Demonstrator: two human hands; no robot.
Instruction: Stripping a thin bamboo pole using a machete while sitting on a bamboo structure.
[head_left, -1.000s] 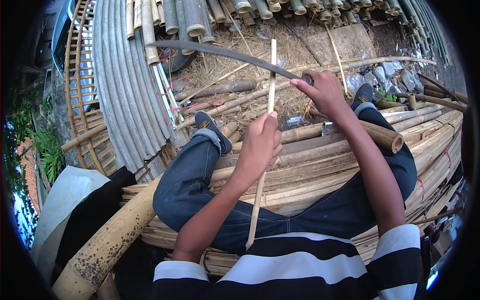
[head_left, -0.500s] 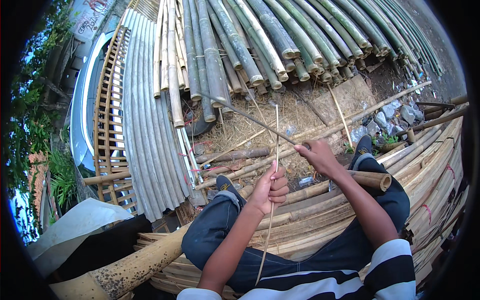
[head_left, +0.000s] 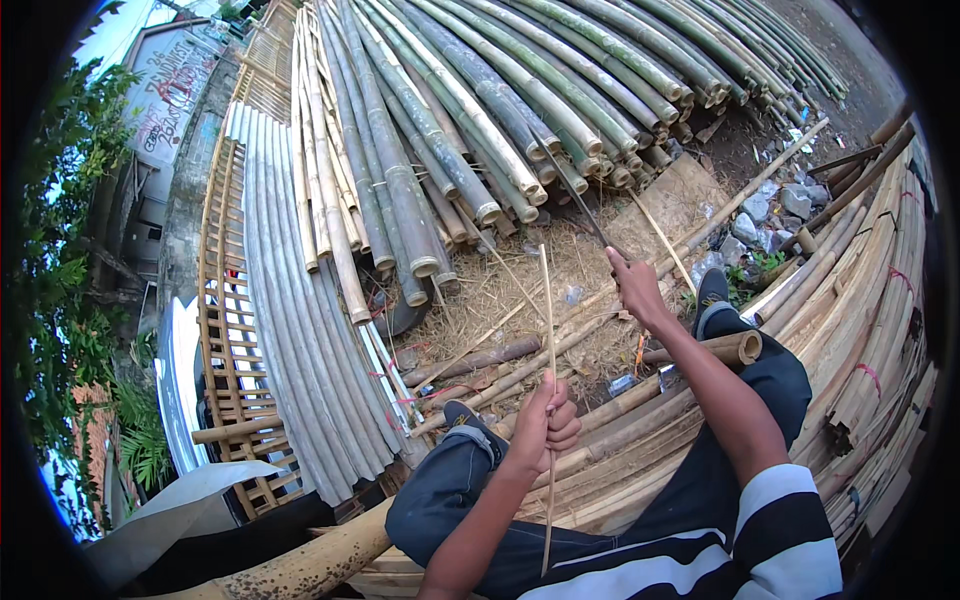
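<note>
My left hand [head_left: 549, 428] is closed round a thin bamboo strip [head_left: 547, 310], which stands upright and reaches down toward my striped shirt. Up and to the right, my right hand [head_left: 638, 292] grips a long-bladed knife [head_left: 580, 203]. Its dark, narrow blade points away from me and slightly left, clear of the strip. The handle is mostly hidden in my fingers. Both hands are in front of my bent knees, over split bamboo.
Cut bamboo poles [head_left: 490, 110] lie stacked ahead, ends toward me. Corrugated sheets [head_left: 300, 330] and a bamboo ladder-like frame [head_left: 222, 310] are at left. Bundled bamboo slats [head_left: 850, 330] lie at right, rubble [head_left: 760, 215] beyond. A short bamboo tube [head_left: 735, 348] crosses my right leg.
The knife has swung from pointing far left, across the strip's line, to pointing ahead, apart from the strip. My left hand still holds the strip. The head view has shifted.
</note>
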